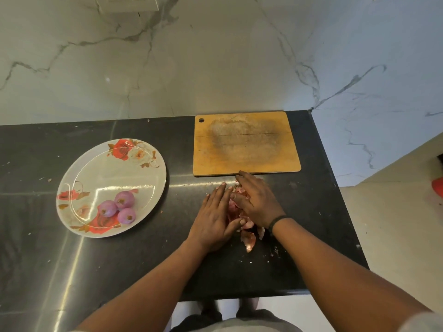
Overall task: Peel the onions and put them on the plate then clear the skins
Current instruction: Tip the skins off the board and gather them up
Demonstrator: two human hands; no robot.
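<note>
With 3 peeled onions on the plate, left hand and right hand corral the skins between flat, relaxed fingers; pile runs fingertips-to-wrists, right nearer

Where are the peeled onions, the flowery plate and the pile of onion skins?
peeled onions [121, 208]: head view, on the middle of the three.
flowery plate [112, 168]: head view, bare centre.
onion skins [249, 240]: head view, loose piece near the wrists.

No readable text, labels or numbers anywhere; plate bears only a floral print, seemingly unlettered
</note>
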